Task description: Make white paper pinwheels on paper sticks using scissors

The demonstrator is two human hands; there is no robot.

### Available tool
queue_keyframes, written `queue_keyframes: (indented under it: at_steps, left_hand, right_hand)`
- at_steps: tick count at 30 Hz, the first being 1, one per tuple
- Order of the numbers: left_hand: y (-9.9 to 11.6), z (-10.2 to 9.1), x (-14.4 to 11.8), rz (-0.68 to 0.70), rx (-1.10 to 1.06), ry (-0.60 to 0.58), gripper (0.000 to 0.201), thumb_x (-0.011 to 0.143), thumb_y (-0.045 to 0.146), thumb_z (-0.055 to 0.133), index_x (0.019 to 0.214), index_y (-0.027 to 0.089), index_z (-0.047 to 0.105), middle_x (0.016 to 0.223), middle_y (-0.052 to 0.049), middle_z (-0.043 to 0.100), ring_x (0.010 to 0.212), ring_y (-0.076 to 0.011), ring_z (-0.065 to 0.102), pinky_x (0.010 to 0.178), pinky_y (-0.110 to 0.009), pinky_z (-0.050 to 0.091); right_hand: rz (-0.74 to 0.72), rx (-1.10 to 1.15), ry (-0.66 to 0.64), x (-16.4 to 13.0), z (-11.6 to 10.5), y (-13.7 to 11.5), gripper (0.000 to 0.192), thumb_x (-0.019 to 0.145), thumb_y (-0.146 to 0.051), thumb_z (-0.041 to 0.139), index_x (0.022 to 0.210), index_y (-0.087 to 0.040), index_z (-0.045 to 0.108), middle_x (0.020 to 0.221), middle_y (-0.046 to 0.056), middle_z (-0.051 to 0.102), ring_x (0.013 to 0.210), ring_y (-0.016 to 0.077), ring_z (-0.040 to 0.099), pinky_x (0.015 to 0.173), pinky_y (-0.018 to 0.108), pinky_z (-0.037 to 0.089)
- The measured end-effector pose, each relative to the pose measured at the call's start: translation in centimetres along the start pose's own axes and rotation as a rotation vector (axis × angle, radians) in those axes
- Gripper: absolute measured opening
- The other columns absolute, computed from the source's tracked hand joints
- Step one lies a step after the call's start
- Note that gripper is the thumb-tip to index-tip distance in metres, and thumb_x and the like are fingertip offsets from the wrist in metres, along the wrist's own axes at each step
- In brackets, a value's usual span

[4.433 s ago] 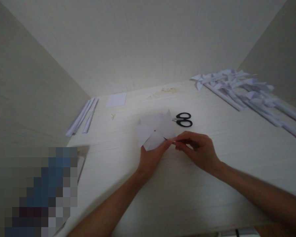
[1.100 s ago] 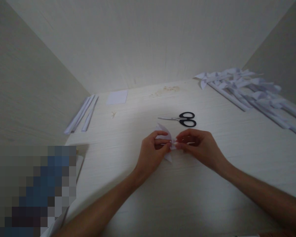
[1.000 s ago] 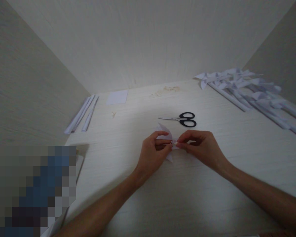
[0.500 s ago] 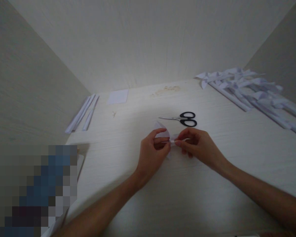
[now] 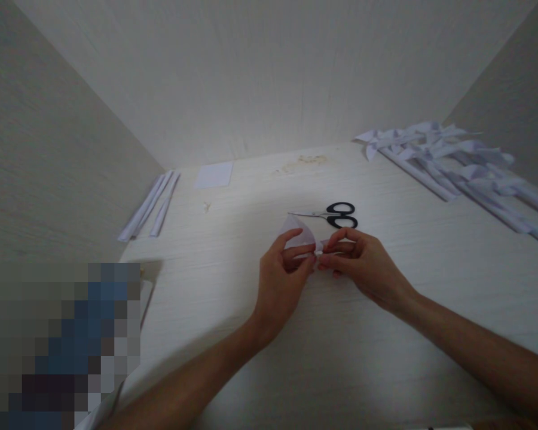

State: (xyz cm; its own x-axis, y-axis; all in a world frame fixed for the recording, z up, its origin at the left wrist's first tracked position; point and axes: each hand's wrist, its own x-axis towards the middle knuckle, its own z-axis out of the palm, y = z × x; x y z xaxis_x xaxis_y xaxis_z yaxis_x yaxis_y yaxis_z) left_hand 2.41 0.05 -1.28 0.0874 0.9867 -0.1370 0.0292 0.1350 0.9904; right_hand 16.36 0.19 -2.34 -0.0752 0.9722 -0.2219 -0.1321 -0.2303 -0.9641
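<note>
A white paper pinwheel (image 5: pixel 291 226) is held between my hands above the table, one pointed blade standing up behind my left fingers. My left hand (image 5: pixel 283 269) is closed around its paper from the left, fingertips at the folded middle. From the right, my right hand (image 5: pixel 356 257) pinches a small white part at that middle; the fingertips of both hands almost meet there. What the right fingers hold exactly is partly hidden. Just beyond the hands lie scissors with black handles (image 5: pixel 342 222), blades pointing left.
Several paper pinwheels on rolled paper sticks (image 5: pixel 434 158) are piled at the back right. Rolled paper tubes (image 5: pixel 165 204) lie at the left, beside a white paper square (image 5: pixel 214 175). A small scrap (image 5: pixel 207 206) lies in front of the square. Walls (image 5: pixel 269 77) enclose the back and sides.
My left hand has shifted slightly right, closer to the right hand, carrying the pinwheel along. The raised blade stands a little higher. The scissors lie where they were.
</note>
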Motion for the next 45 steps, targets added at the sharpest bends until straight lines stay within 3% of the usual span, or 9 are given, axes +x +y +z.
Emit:
queue_keyframes:
  at_steps: [7, 14, 23, 30, 40, 45]
  left_hand:
    - [-0.2, 0.0, -0.3, 0.098, -0.017, 0.012, 0.042, 0.065, 0.013, 0.064, 0.101, 0.019, 0.044, 0.086, -0.001, 0.066, 0.066, -0.0124, 0.066, 0.061, -0.020, 0.054]
    - [-0.3, 0.0, -0.4, 0.200, 0.007, 0.048, 0.032, 0.064, 0.016, 0.067, 0.090, 0.018, 0.048, 0.089, -0.002, 0.066, 0.072, -0.0135, 0.066, 0.060, -0.019, 0.054]
    - [-0.7, -0.1, -0.6, 0.278, -0.094, -0.020, 0.014, 0.078, 0.013, 0.051, 0.090, 0.019, 0.048, 0.093, -0.001, 0.063, 0.083, -0.0119, 0.063, 0.065, -0.019, 0.053]
    - [-0.6, 0.1, -0.4, 0.260, -0.159, -0.009, 0.022, 0.076, 0.002, 0.045, 0.088, 0.019, 0.040, 0.084, 0.004, 0.049, 0.080, -0.0074, 0.062, 0.071, -0.017, 0.051]
    - [-1.0, -0.3, -0.5, 0.353, -0.055, -0.029, 0.023, 0.074, 0.000, 0.043, 0.087, 0.019, 0.043, 0.084, 0.001, 0.054, 0.082, -0.0104, 0.061, 0.074, -0.024, 0.050]
    - [0.0, -2.8, 0.4, 0.568, 0.240, 0.078, 0.021, 0.072, 0.002, 0.048, 0.085, 0.018, 0.050, 0.088, -0.002, 0.057, 0.085, -0.0125, 0.057, 0.068, -0.023, 0.049]
  right_hand:
    - [0.040, 0.086, -0.005, -0.1, -0.2, -0.1, 0.029, 0.054, -0.024, 0.075, 0.069, -0.017, 0.052, 0.064, -0.001, 0.065, 0.059, 0.0128, 0.063, 0.050, 0.020, 0.047]
    - [-0.006, 0.024, 0.018, -0.1, -0.5, -0.3, 0.026, 0.055, -0.023, 0.075, 0.067, -0.017, 0.053, 0.057, -0.005, 0.060, 0.043, 0.0051, 0.048, 0.037, 0.016, 0.030]
    - [-0.037, 0.061, 0.013, 0.0, -0.9, -0.1, 0.026, 0.055, -0.023, 0.075, 0.068, -0.018, 0.054, 0.058, -0.004, 0.061, 0.040, 0.0032, 0.040, 0.036, 0.016, 0.025]
    - [-0.108, 0.022, 0.010, 0.1, -0.9, 0.0, 0.028, 0.054, -0.020, 0.076, 0.070, -0.019, 0.053, 0.068, -0.001, 0.065, 0.055, 0.0096, 0.057, 0.044, 0.018, 0.036]
    - [-0.069, 0.091, -0.049, 0.4, -1.0, 0.1, 0.033, 0.053, -0.017, 0.076, 0.078, -0.019, 0.054, 0.068, -0.002, 0.065, 0.053, 0.0082, 0.057, 0.040, 0.015, 0.037]
    - [-0.046, 0.143, -0.036, 0.5, -1.5, -0.2, 0.031, 0.053, -0.015, 0.076, 0.075, -0.018, 0.055, 0.070, -0.002, 0.065, 0.055, 0.0062, 0.056, 0.041, 0.013, 0.038]
